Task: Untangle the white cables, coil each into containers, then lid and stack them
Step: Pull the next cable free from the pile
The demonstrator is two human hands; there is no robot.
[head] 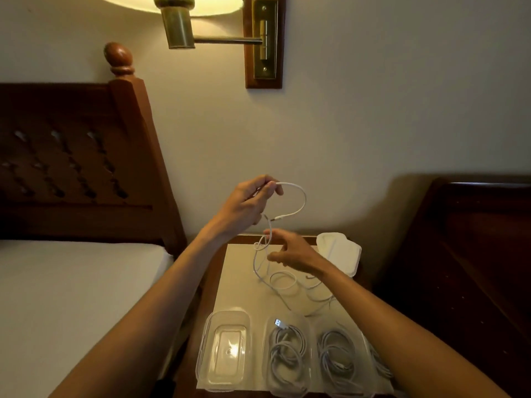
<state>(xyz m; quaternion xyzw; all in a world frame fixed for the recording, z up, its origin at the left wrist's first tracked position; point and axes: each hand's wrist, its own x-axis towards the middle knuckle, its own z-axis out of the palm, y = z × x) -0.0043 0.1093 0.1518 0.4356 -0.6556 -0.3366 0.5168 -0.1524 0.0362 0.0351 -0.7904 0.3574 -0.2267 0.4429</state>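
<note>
While the left hand pinches one end of a thin white cable and holds it raised above the table, the right hand hovers just below with fingers loosely spread, near the hanging strand; whether it touches is unclear. The rest of that cable trails down into a loose tangle on the table top, so it is judged not yet freed.

Progress: of the clear plastic containers along the near edge, two hold coiled white cables, and a third is partly hidden by the right forearm. One clear container on the left stands empty. No lids are on; white lids lie at the far right of the table. Coiling the last cable, lidding and stacking remain.

Setting: small pale-topped table between a bed with dark wooden headboard and dark furniture; brass wall lamp lit above.
</note>
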